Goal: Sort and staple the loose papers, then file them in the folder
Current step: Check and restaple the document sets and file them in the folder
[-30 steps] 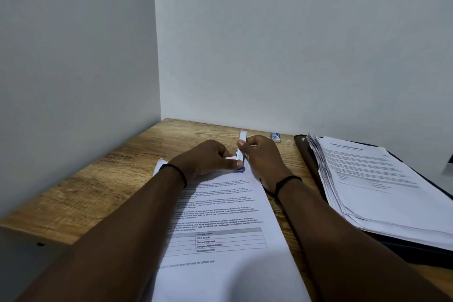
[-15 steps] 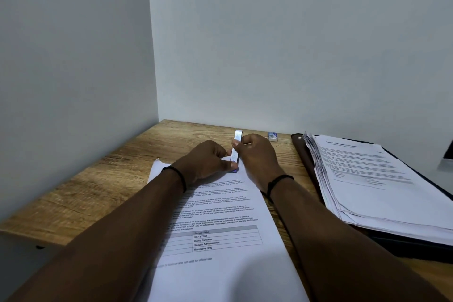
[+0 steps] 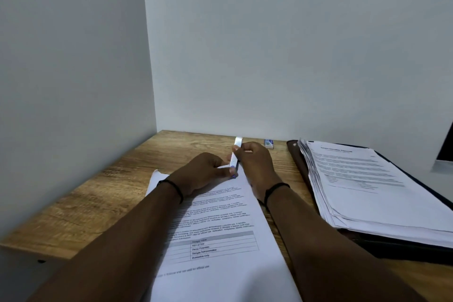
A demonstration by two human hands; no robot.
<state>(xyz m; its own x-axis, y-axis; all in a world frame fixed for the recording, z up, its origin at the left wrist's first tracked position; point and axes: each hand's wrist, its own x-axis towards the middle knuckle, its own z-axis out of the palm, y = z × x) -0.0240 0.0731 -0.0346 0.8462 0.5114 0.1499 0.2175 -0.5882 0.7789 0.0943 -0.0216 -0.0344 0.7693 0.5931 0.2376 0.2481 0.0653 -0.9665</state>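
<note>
A printed set of papers [image 3: 220, 240] lies in front of me on the wooden desk [image 3: 98, 193]. My right hand [image 3: 255, 164] grips a slim white stapler [image 3: 235, 154] set over the papers' top right corner. My left hand [image 3: 201, 173] rests curled on the top of the sheets, its thumb touching the stapler's near end. At the right a thick stack of papers [image 3: 362, 186] lies on an open dark folder [image 3: 299, 162].
A small staple box [image 3: 269, 142] sits by the back wall. White walls close off the desk's left side and back. A dark screen edge [image 3: 445, 152] shows at the far right. The desk's front left edge is near my left forearm.
Both hands and the stapler stay at the papers' top corner; the stapler's far end has tipped up slightly. The view has shifted a little.
</note>
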